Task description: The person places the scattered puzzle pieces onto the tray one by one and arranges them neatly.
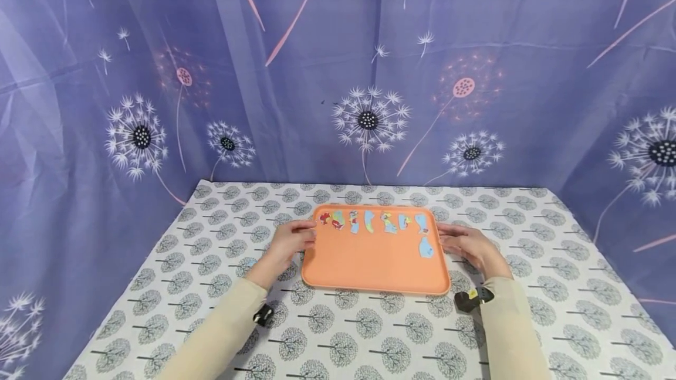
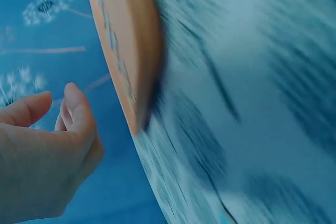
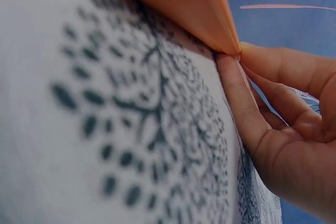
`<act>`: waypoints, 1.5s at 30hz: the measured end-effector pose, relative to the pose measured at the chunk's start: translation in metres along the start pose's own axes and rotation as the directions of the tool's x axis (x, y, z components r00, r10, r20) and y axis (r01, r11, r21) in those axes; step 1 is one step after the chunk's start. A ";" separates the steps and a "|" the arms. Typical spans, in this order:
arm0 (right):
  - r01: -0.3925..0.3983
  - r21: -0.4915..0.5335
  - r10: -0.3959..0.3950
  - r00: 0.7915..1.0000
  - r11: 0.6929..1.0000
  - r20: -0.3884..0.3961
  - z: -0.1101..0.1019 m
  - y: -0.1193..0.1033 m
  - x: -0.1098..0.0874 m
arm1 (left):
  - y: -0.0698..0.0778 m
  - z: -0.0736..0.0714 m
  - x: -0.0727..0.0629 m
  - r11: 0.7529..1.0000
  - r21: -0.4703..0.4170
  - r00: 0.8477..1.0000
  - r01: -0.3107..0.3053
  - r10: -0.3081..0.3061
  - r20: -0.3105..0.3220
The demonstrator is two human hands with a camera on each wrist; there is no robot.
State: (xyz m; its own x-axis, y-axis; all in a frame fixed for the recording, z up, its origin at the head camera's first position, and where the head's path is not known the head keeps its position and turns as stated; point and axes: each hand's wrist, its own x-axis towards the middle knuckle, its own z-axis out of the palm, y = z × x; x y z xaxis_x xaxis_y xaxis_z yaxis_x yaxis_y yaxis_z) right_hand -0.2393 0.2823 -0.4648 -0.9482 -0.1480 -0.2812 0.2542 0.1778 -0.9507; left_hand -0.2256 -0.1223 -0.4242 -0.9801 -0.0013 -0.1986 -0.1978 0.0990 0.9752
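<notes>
An orange tray (image 1: pixel 369 263) lies on the patterned cloth, between my two hands. Flat, irregular coloured pieces that look like puzzle pieces (image 1: pixel 389 223) form a row along its far side. A light-blue piece (image 1: pixel 425 247) sits below the row's right end. My left hand (image 1: pixel 285 246) is beside the tray's left edge, its fingers loosely bent; in the left wrist view a gap shows between thumb and fingers, with nothing held. On the other side, my right hand (image 1: pixel 471 246) pinches the tray's right rim between thumb and fingers, seen closely in the right wrist view.
White cloth (image 1: pixel 338 345) printed with grey trees covers the table. Behind it hangs a purple-blue curtain (image 1: pixel 296 104) with dandelion prints, which also runs along both sides. Dark wrist straps (image 1: pixel 470 299) are on both sleeved arms.
</notes>
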 end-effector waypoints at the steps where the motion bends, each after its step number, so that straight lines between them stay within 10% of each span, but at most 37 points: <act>1: -0.001 -0.001 0.001 1.000 1.000 -0.001 0.000 0.000 0.000 | -0.001 -0.007 -0.002 1.000 0.007 1.000 -0.002 0.002 -0.013; 11: 0.027 -0.001 -0.027 0.999 1.000 0.029 -0.001 -0.001 0.000 | -0.019 -0.076 -0.019 0.996 0.076 0.994 0.041 -0.033 -0.108; 20: 0.042 0.019 -0.042 0.999 0.999 0.031 0.002 0.000 0.001 | -0.035 -0.111 -0.036 0.982 0.166 0.986 0.092 -0.067 -0.150; 45: 0.018 0.041 -0.019 1.000 0.999 0.020 0.002 -0.002 -0.001 | -0.039 -0.118 -0.032 0.894 0.426 0.988 0.136 -0.089 -0.130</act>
State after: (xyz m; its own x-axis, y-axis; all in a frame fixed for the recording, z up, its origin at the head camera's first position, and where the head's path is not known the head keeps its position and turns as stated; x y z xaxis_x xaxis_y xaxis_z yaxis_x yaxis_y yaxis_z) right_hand -0.2383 0.2802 -0.4627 -0.9487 -0.1712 -0.2656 0.2445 0.1351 -0.9602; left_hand -0.1882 -0.2437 -0.4443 -0.9528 -0.1395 -0.2698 -0.3026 0.5128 0.8034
